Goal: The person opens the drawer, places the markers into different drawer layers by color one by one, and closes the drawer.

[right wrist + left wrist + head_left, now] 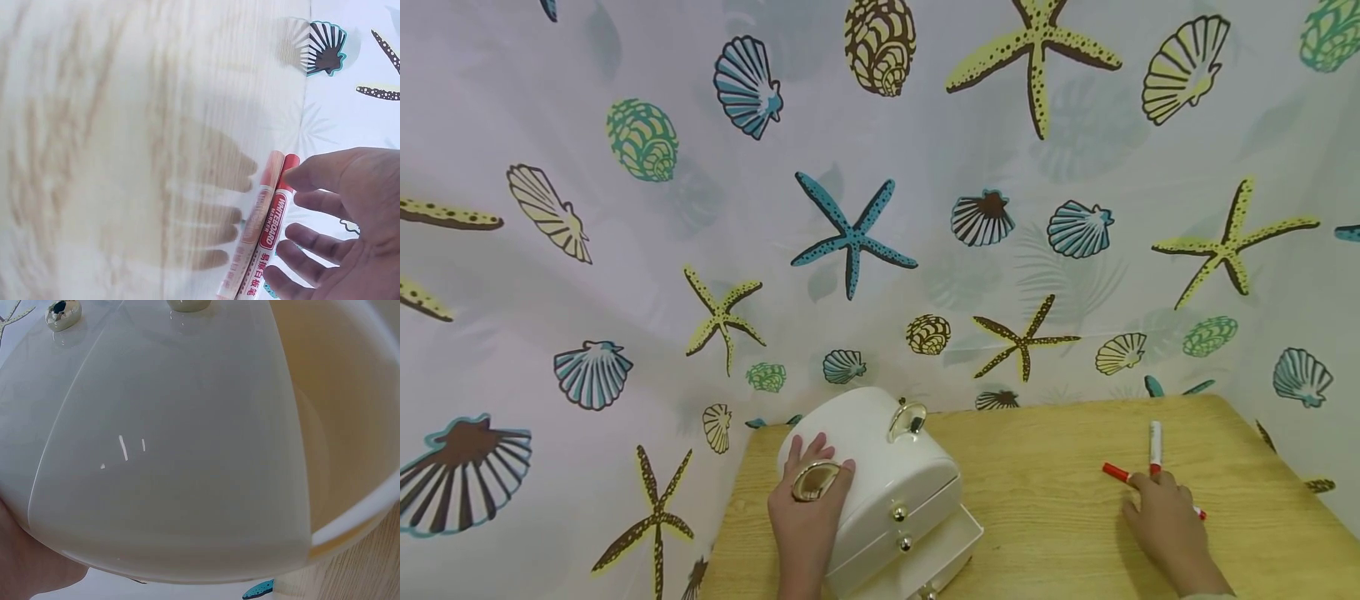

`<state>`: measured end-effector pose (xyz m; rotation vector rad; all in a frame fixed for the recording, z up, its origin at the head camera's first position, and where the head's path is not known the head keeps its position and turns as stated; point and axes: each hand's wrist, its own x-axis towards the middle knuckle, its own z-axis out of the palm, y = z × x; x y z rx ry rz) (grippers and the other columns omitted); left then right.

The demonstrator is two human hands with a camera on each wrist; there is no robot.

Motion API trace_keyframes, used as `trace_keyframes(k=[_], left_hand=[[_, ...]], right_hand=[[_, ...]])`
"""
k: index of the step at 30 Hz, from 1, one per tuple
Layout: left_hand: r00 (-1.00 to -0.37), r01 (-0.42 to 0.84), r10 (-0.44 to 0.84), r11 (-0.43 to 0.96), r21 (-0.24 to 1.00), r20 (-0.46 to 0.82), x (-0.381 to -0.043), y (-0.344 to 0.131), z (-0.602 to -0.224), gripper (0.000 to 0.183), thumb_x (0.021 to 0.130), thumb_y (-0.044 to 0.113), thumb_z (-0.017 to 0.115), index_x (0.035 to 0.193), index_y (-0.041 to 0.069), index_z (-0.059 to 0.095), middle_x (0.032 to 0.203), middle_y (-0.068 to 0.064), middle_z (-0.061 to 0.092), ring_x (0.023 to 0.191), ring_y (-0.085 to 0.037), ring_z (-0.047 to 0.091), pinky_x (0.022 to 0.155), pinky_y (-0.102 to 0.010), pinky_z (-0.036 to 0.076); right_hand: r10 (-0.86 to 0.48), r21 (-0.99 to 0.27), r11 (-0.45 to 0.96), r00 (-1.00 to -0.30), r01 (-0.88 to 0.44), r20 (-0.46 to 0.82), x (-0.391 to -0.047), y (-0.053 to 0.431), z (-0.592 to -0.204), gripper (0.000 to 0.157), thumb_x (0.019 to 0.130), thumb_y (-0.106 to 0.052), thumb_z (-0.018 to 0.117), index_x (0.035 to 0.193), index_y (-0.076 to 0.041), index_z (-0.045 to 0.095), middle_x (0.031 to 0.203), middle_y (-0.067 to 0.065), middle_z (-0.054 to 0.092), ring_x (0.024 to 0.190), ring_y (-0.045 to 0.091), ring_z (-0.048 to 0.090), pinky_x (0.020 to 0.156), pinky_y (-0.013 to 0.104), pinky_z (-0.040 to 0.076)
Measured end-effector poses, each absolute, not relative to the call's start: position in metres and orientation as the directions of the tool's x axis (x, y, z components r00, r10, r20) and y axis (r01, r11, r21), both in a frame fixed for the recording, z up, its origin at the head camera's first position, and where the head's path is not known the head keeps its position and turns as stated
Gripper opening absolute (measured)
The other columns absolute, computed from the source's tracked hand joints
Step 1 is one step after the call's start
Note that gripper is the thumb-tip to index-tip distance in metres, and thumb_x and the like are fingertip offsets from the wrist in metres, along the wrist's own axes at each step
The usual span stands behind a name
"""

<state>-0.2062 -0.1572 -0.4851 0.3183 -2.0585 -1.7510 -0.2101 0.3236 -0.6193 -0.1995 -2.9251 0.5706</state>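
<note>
Evidently the left hand [808, 508] lies on the white box [865, 425] with its digits spread about one gold loop [800, 486], gripping nothing that shows; it seems placed there to steady the box. The right hand [1168, 521] is loose too, its fingers relaxed along the side of a marker [1117, 472] that runs beneath it on the table [1037, 467]; whether the fingertips touch cannot be told, but the pose suits a pick-up. Markers number two: the other, a white-bodied marker [1155, 442], points away from the person just beyond the fingertips. The paler twin in the right wrist view looks like a reflection in the glossy tabletop. Two gold loops crown the box, three knobs [899, 512] line its front, and one drawer, the lowest drawer [958, 560], stands pulled out. Beyond hangs a shell-and-starfish cloth [925, 167].
</note>
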Motion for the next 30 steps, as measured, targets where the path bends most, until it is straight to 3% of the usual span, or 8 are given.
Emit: trace_keyframes(k=[5, 11, 16, 26, 30], left_hand=[[-0.887, 0.060, -0.441, 0.180, 0.982, 0.135, -0.207, -0.157, -0.485, 0.040, 0.067, 0.047, 0.088, 0.099, 0.027, 0.074, 0.118, 0.020, 0.068, 0.142, -0.001, 0.035, 0.125, -0.044, 0.017], [-0.889, 0.065, -0.435, 0.192, 0.979, 0.144, -0.207, -0.157, -0.485, 0.042, 0.067, 0.048, 0.087, 0.100, 0.027, 0.074, 0.119, 0.019, 0.068, 0.143, -0.003, 0.034, 0.125, -0.046, 0.017], [-0.891, 0.063, -0.430, 0.198, 0.978, 0.145, -0.207, -0.157, -0.485, 0.043, 0.067, 0.051, 0.087, 0.102, 0.029, 0.073, 0.119, 0.021, 0.068, 0.143, -0.001, 0.033, 0.125, -0.045, 0.017], [-0.883, 0.084, -0.440, 0.189, 0.978, 0.161, -0.208, -0.157, -0.486, 0.040, 0.067, 0.049, 0.088, 0.098, 0.028, 0.074, 0.119, 0.019, 0.068, 0.141, 0.001, 0.035, 0.125, -0.042, 0.020], [-0.885, 0.093, -0.436, 0.182, 0.979, 0.165, -0.208, -0.158, -0.487, 0.040, 0.067, 0.048, 0.088, 0.098, 0.027, 0.075, 0.119, 0.018, 0.069, 0.141, 0.000, 0.035, 0.125, -0.042, 0.020]], right_hand=[[0.137, -0.378, 0.917, -0.991, 0.125, 0.003, -0.211, 0.326, -0.623, 0.035, 0.088, -0.020, 0.067, 0.117, -0.001, 0.062, 0.110, 0.034, 0.053, 0.082, 0.041, 0.055, 0.048, 0.038, 0.044], [0.120, -0.382, 0.918, -0.993, 0.106, 0.012, -0.212, 0.324, -0.620, 0.022, 0.086, -0.017, 0.065, 0.104, -0.004, 0.065, 0.100, 0.028, 0.058, 0.078, 0.039, 0.056, 0.048, 0.041, 0.044], [0.118, -0.387, 0.915, -0.993, 0.111, -0.006, -0.213, 0.324, -0.616, 0.024, 0.087, -0.017, 0.064, 0.106, -0.003, 0.065, 0.099, 0.026, 0.060, 0.079, 0.039, 0.057, 0.049, 0.042, 0.045], [0.167, -0.374, 0.923, -0.971, 0.093, 0.171, -0.215, 0.328, -0.606, 0.034, 0.086, -0.020, 0.068, 0.112, 0.001, 0.065, 0.106, 0.030, 0.059, 0.083, 0.043, 0.056, 0.051, 0.047, 0.046], [0.186, -0.365, 0.924, -0.968, 0.115, 0.166, -0.215, 0.333, -0.607, 0.041, 0.087, -0.022, 0.068, 0.119, 0.002, 0.061, 0.108, 0.033, 0.056, 0.084, 0.045, 0.055, 0.049, 0.046, 0.046]])
